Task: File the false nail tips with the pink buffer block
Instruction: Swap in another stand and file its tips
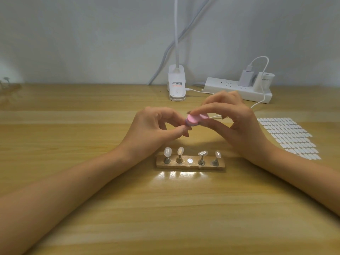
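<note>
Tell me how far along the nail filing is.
Done: unclear; the four nail tips on the wooden stand show no readable filing marks. In hand: the right hand holds the pink buffer block over the left hand, which pinches what is likely the fifth tip, hidden, from the empty middle slot. Left: finishing that tip, possibly the other four.

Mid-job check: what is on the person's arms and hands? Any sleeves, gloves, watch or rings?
Nothing worn shows. The left forearm and right forearm are bare to the frame edges, with no sleeves in view. The left hand and right hand have no gloves, and no watch, bracelet or ring shows. The fingernails are too small to judge.
</note>
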The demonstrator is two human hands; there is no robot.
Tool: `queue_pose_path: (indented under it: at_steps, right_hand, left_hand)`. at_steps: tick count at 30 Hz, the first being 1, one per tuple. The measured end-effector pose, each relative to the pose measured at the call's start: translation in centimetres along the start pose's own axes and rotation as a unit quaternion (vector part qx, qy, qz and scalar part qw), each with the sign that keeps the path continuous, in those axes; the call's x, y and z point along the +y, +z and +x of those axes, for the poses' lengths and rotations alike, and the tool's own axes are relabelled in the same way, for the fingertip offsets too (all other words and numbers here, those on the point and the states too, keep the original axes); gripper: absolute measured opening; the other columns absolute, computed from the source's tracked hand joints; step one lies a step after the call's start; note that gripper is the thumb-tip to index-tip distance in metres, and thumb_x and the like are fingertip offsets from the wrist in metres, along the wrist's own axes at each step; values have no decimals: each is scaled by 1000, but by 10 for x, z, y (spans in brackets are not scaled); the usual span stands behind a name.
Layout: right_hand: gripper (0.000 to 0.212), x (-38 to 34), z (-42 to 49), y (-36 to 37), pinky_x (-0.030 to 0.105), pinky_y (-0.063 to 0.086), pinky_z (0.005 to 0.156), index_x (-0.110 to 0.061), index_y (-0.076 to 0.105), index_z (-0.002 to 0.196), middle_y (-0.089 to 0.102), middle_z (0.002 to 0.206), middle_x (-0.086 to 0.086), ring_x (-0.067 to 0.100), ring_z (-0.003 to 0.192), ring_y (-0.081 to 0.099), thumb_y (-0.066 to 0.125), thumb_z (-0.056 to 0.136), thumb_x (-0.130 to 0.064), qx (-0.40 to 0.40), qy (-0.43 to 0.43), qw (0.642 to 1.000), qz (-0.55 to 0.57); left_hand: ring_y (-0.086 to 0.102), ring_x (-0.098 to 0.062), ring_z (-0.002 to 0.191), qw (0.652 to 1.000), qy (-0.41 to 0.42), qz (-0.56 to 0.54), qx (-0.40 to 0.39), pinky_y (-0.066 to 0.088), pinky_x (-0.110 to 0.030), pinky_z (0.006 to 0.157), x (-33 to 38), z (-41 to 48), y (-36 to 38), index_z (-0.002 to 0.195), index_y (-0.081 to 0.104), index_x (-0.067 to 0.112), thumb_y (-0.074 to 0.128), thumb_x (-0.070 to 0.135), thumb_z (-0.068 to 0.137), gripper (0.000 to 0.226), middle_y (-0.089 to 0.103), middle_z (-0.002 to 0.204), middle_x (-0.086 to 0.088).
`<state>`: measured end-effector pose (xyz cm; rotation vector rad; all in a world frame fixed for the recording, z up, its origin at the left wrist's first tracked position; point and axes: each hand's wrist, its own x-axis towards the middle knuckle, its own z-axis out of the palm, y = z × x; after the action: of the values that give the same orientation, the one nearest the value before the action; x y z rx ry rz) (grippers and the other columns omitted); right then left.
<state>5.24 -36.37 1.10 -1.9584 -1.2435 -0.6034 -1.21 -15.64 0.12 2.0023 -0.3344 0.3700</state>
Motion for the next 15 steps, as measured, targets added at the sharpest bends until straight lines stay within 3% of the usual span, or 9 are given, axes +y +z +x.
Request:
queue_pose_path:
  at_steps: [2, 5, 9, 13, 15]
  right_hand:
    - [20, 0, 0, 1, 26, 35, 83, -21, 73, 108, 61, 99, -7, 0, 97, 47, 63, 91, -27, -10, -5, 1000, 5]
    - [20, 0, 0, -1, 28, 32, 84, -22, 73, 107, 61, 99, -11, -7, 98, 47, 62, 91, -28, 5, 17, 1000, 17]
    - [19, -2, 0, 1, 27, 36, 83, -24, 70, 108, 61, 99, -8, 4, 95, 48, 65, 90, -25, -17, -6, 1000, 22]
    - [19, -1, 0, -1, 29, 33, 83, -24, 70, 108, 61, 99, -12, -2, 97, 47, 62, 91, -28, 5, 23, 999, 25]
    - [19, -3, 0, 0, 29, 36, 82, -20, 72, 108, 61, 98, -5, 7, 96, 50, 65, 90, -23, -12, -7, 1000, 14]
  left_hand:
    - [37, -2, 42, 1000, 3, 10, -1, 30, -11, 46, 0, 0, 0, 85, 79, 18, 77, 14, 88, 5, 77, 76, 7]
    - [39, -1, 41, 1000, 3, 0, 1, 30, -9, 46, 0, 0, 0, 86, 79, 17, 77, 14, 88, 4, 77, 76, 5]
    - [36, -2, 41, 1000, 4, 3, -4, 29, -10, 46, 0, 0, 0, 85, 79, 17, 76, 14, 89, 5, 74, 71, 10]
    - [36, -2, 41, 1000, 5, -11, -4, 30, -11, 47, 1, 0, 0, 89, 79, 14, 77, 18, 88, 5, 77, 78, 4]
    - [36, -2, 41, 1000, 14, -2, -10, 29, -10, 46, 2, -1, 0, 87, 79, 17, 77, 21, 88, 4, 76, 75, 8]
